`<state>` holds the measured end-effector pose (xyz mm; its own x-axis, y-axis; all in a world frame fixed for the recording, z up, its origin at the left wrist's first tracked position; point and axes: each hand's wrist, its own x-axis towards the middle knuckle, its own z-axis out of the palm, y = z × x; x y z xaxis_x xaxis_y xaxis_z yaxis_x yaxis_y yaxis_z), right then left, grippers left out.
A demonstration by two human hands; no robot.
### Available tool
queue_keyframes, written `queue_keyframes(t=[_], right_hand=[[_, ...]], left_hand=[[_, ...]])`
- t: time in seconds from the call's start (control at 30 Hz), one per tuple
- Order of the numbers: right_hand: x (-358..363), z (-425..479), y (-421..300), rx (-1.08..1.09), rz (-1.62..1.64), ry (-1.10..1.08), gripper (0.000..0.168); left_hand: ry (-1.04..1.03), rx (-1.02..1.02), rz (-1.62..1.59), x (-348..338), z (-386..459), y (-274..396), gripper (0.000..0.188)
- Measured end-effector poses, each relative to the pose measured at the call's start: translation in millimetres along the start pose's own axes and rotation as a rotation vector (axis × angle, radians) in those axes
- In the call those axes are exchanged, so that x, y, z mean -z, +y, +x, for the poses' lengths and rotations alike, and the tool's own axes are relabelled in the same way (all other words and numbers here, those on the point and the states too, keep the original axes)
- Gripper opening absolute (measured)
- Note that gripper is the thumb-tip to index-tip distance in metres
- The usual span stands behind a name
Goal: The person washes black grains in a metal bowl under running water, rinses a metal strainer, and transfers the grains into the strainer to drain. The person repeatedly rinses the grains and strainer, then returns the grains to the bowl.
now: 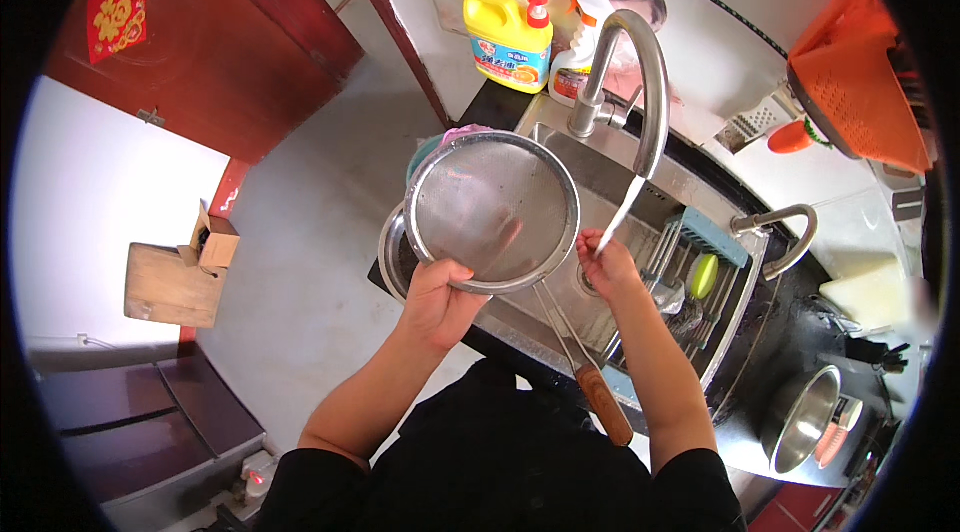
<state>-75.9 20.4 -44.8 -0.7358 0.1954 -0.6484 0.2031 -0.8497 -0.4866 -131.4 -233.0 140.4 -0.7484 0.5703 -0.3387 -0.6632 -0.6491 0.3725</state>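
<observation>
My left hand (pixel 442 311) grips the near rim of a round fine-mesh metal strainer (pixel 491 209), thumb on top. The strainer is held over the left edge of a stainless steel sink (pixel 600 194), its mesh facing up towards me. Its wooden handle (pixel 604 404) points back towards my body, on thin metal rods. At the strainer's right side my right hand (pixel 611 273) is in the running water (pixel 626 206), its fingers curled. Whether anything is between those fingers is unclear. The water falls from a tall gooseneck faucet (pixel 657 97).
Partly hidden behind the strainer is a metal bowl (pixel 391 254). A yellow detergent bottle (pixel 510 44) and a spray bottle (pixel 570 71) stand behind the sink. A rack with a green scrubber (pixel 703 275) occupies its right side. Rightward are a small faucet (pixel 795 213) and a steel bowl (pixel 802 419).
</observation>
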Motion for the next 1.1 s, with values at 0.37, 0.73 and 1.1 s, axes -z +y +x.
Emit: queue_keyframes(t=[0.37,0.73,1.1], right_hand=[[-42.9,-73.0,-31.8,0.047,-0.484,-0.171,0.039],[-7.7,-132.1,3.6,0.352,-1.153,-0.280,0.061],[-15.5,-135.9,-3.9,0.197,-0.620,-0.037,0.038]], left_hand=[[-0.018,-0.059,0.099,-2.5,17.6,-22.0,0.067],[0.131,-0.205,0.746,-11.8,52.6,-142.3,0.076],[-0.091,-0.546,1.107,17.0,67.1,-131.6,0.056]])
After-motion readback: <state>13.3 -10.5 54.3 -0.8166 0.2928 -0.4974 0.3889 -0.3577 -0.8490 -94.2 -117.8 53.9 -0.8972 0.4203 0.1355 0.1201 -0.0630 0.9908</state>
